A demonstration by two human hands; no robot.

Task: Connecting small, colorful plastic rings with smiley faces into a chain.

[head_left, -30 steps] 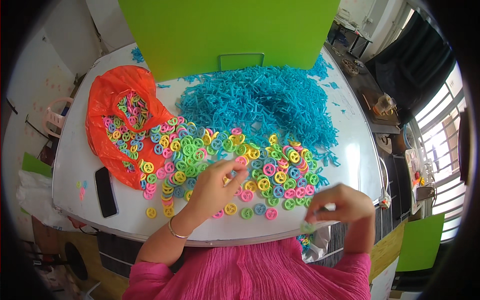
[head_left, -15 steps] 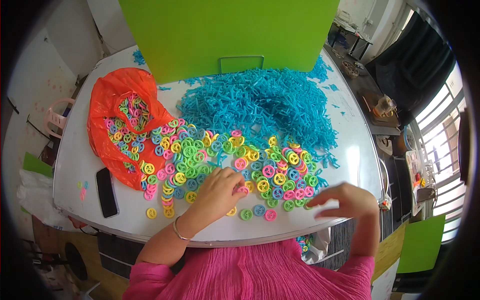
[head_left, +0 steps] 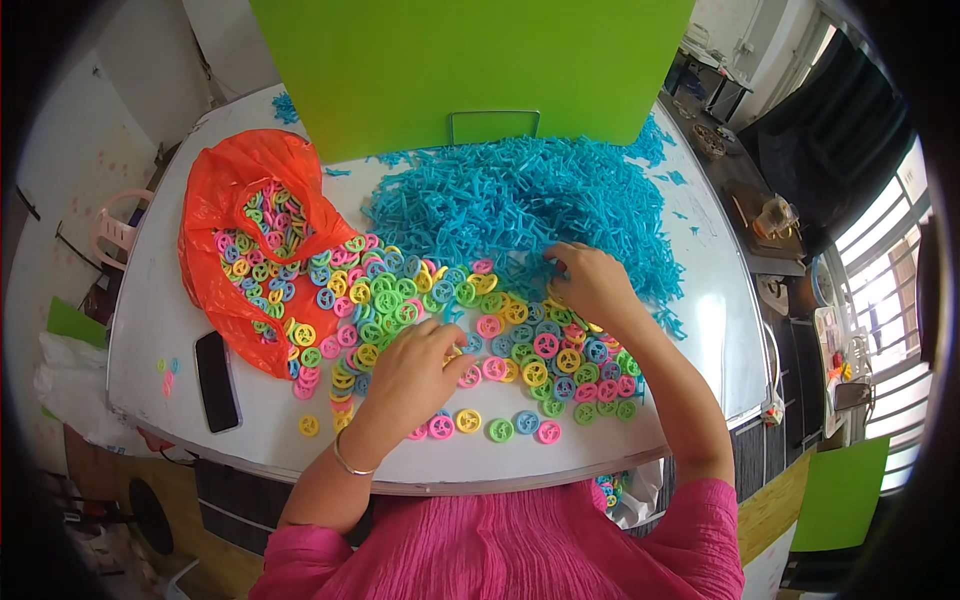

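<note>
Small plastic spoked wheels (head_left: 545,345) in pink, yellow, green and blue lie in a loose spread across the near half of the table. Over their middle is my left hand (head_left: 412,368), fingers loosely bent and thumb apart, next to a pink wheel (head_left: 470,376). My right hand (head_left: 592,288) reaches to the near edge of a heap of thin blue plastic pieces (head_left: 520,195). Its thumb and forefinger are apart, with a gap between them. Some of its fingertips are hard to make out against the blue heap.
A torn red plastic bag (head_left: 205,270) holding more wheels stands at the left. A dark phone (head_left: 217,385) lies in front of it. Behind the blue heap rises a large green panel (head_left: 470,70) with a wire handle. Several wheels sit near the table's front edge (head_left: 430,490).
My right hand has swung from the table's right front up and left to the blue heap. My left hand has shifted slightly left and up, away from the pink wheel it was pinching.
</note>
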